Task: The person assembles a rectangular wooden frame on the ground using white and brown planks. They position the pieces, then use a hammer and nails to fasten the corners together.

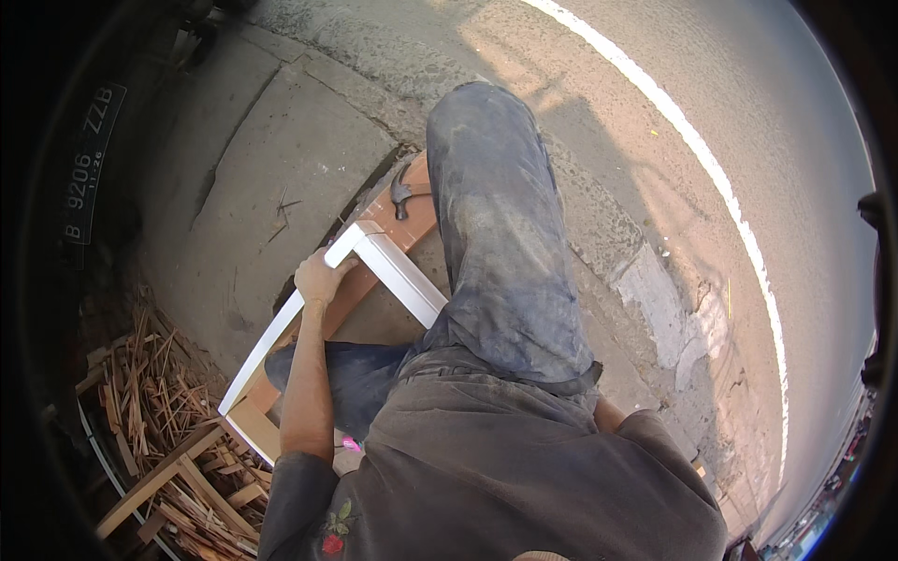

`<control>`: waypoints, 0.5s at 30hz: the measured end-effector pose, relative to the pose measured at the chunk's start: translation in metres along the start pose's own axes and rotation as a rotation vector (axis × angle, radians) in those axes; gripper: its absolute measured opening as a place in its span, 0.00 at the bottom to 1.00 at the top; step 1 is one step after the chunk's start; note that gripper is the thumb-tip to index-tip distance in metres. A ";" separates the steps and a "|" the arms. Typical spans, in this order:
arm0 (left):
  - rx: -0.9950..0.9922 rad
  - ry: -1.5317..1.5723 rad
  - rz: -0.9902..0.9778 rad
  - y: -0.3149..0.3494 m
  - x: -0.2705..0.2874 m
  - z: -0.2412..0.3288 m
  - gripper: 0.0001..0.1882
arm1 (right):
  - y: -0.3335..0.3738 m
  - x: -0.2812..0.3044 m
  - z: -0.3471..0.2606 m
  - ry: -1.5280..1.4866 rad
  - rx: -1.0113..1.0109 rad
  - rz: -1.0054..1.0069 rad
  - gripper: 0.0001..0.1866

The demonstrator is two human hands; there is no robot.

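Observation:
My left hand (323,279) is closed around one side of a white wooden frame (404,279), close to its corner. The frame's long side slopes down to the lower left, and a shorter piece runs right until my leg hides it. Beneath it lies a brown wooden plank (351,304). A claw hammer (400,194) rests on the plank's far end, beside my raised knee, beyond my left hand. Of my right arm only a bit of forearm shows at my right hip; the hand itself is hidden behind my body.
At the lower left is a heap of wood scraps (154,402) with longer pale battens (159,477) over it. Concrete slabs (290,150) with cracks lie to the left. On the right runs a road with a white line (697,145). A vehicle's plate (94,164) shows at far left.

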State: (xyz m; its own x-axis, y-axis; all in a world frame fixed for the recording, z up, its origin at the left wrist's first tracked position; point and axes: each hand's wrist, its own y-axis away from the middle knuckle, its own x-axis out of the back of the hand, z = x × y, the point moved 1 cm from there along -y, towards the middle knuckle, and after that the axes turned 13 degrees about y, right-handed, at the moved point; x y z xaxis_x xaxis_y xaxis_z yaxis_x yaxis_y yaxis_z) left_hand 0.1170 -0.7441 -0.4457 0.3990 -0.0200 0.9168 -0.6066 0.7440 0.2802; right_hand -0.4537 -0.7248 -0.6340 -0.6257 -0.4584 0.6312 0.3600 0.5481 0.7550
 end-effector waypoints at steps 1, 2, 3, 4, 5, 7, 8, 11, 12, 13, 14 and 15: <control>-0.016 -0.003 0.013 0.000 0.000 -0.002 0.37 | -0.004 0.003 0.000 -0.009 0.003 -0.011 0.15; -0.016 0.007 0.007 0.000 -0.001 -0.003 0.37 | -0.008 0.003 -0.002 -0.015 0.010 -0.030 0.15; -0.016 0.017 0.028 0.001 -0.001 -0.005 0.37 | -0.011 0.007 -0.002 -0.022 0.014 -0.044 0.14; -0.020 0.028 0.047 0.002 -0.001 -0.007 0.36 | -0.015 0.009 -0.002 -0.037 0.015 -0.060 0.14; -0.020 0.028 0.064 0.002 -0.001 -0.008 0.36 | -0.018 0.012 -0.002 -0.046 0.013 -0.076 0.13; -0.025 0.036 0.069 0.003 -0.001 -0.010 0.35 | -0.023 0.018 -0.002 -0.078 0.000 -0.107 0.13; -0.027 0.046 0.059 0.003 0.000 -0.010 0.35 | -0.026 0.021 -0.001 -0.097 -0.005 -0.123 0.12; -0.013 0.080 0.041 0.004 0.001 -0.010 0.33 | -0.033 0.027 0.009 -0.170 -0.032 -0.168 0.12; -0.007 0.091 0.038 0.004 0.002 -0.011 0.32 | -0.036 0.030 0.013 -0.205 -0.045 -0.182 0.11; 0.012 0.114 0.012 0.005 0.002 -0.013 0.31 | -0.040 0.037 0.015 -0.253 -0.063 -0.199 0.11; -0.003 0.106 0.008 0.005 0.003 -0.015 0.33 | -0.044 0.047 0.012 -0.312 -0.085 -0.213 0.11; -0.014 0.107 -0.016 0.006 0.004 -0.018 0.35 | -0.047 0.061 0.007 -0.390 -0.101 -0.211 0.11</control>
State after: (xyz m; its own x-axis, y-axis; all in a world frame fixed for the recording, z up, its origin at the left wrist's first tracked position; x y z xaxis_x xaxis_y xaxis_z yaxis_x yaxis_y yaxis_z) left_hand 0.1273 -0.7280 -0.4453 0.4804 0.0386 0.8762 -0.5898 0.7536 0.2902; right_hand -0.5137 -0.7738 -0.6317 -0.8996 -0.2442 0.3622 0.2505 0.3909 0.8857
